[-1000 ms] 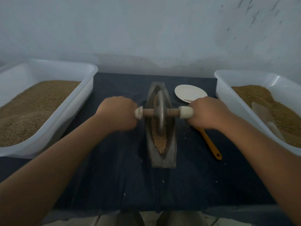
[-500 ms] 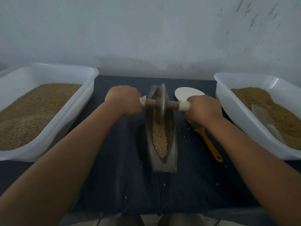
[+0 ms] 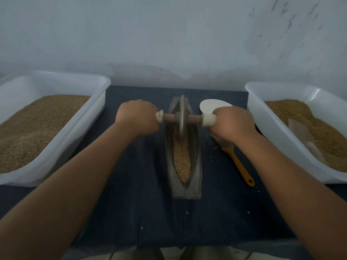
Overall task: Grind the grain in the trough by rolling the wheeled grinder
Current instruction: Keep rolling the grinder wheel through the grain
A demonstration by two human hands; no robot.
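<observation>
Grinder (image 3: 181,117), metal disc upright in boat-shaped trough (image 3: 196,166), left hand (image 3: 138,117) and right hand (image 3: 232,122) tight around wooden axle.

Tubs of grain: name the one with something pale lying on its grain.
The right tub: a pale piece lies on its grain; the left tub holds only grain.

Both hands (image 3: 138,117) (image 3: 232,122) grip grinder (image 3: 181,117) over trough (image 3: 185,190).
</observation>
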